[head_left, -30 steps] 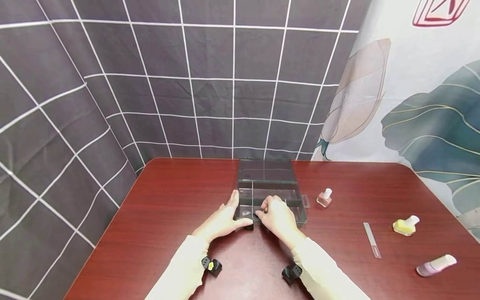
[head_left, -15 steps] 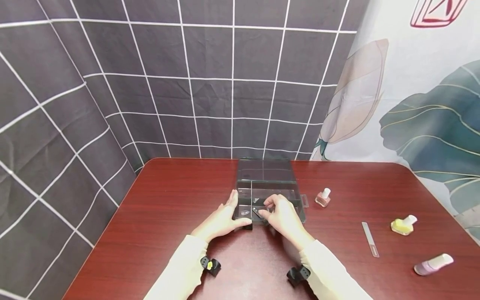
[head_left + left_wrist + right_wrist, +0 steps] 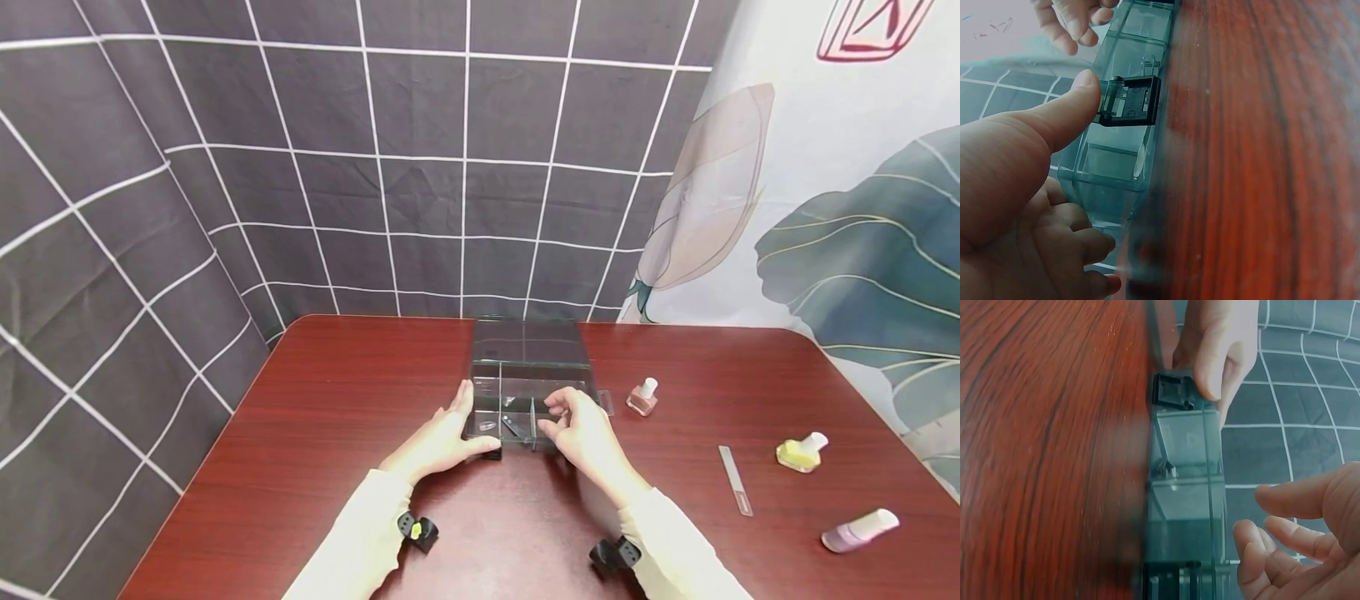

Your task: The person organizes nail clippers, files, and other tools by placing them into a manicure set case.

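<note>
A clear compartment box (image 3: 547, 379) stands with its lid (image 3: 531, 340) raised at the back. My left hand (image 3: 438, 442) rests at its front left corner, thumb along the front rim by a black latch (image 3: 1132, 101), fingers along the left side. Over the right front compartment hovers my right hand (image 3: 585, 425), fingers loosely bent, nothing between them. A slim dark item (image 3: 512, 427) with shiny spots lies slanted in the middle front compartment, left of a thin divider (image 3: 532, 421). In the left front compartment is a small pale oval piece (image 3: 487, 426).
Right of the box stands a pink nail polish bottle (image 3: 642, 398). Farther right lie a nail file (image 3: 736, 481), a yellow polish bottle (image 3: 801, 452) and a lilac polish bottle (image 3: 859, 531). A tiled-pattern cloth (image 3: 420, 192) hangs behind the red wooden table (image 3: 360, 375).
My right hand has let go of the slim dark item, leaving it in the middle front compartment, and has moved right. The left hand stays at the box corner.
</note>
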The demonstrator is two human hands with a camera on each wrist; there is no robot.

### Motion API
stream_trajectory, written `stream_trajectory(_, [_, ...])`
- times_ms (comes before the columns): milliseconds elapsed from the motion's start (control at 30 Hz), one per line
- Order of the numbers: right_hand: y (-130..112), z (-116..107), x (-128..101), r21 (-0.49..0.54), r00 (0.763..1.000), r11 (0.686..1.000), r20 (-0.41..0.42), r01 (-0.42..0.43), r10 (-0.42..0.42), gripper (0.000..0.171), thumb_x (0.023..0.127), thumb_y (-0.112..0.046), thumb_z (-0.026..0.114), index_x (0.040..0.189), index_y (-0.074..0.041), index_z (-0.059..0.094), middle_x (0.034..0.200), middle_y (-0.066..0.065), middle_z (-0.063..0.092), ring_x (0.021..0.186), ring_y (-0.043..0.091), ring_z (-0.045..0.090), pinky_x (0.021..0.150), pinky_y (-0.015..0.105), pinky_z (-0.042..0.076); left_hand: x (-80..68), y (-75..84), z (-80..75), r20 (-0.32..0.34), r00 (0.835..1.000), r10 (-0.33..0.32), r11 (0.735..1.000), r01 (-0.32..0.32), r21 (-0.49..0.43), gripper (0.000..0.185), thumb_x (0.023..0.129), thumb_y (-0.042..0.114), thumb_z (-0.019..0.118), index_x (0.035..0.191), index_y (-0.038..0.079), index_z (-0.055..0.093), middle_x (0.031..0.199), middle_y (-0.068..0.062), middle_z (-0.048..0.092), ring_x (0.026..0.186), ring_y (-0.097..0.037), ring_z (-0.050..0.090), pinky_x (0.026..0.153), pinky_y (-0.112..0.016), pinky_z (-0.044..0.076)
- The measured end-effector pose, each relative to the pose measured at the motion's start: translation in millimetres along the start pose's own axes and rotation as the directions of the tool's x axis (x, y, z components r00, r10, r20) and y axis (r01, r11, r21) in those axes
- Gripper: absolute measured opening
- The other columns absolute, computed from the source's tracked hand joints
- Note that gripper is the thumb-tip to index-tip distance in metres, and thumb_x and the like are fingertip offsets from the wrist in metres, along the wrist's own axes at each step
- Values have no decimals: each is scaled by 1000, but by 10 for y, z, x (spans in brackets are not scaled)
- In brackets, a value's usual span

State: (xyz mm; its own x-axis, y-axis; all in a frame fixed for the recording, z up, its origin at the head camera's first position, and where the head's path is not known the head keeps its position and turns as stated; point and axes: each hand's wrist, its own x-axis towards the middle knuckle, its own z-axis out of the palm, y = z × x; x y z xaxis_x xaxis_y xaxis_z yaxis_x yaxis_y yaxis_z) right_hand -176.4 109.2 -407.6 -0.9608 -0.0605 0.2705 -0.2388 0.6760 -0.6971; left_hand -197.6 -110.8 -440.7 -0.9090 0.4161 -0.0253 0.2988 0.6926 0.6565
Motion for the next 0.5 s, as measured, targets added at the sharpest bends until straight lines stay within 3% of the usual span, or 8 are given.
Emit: stream_trajectory(500, [174, -224, -97, 21, 999, 999, -35, -38, 39, 22, 72, 2, 73, 91, -2, 61, 83, 8, 63, 63, 13, 55, 61, 26, 45, 15, -15, 26, 20, 999, -28, 1000, 28, 14, 100, 84, 53, 61, 149, 3, 5, 154, -13, 2, 136, -32, 20, 110, -46, 15])
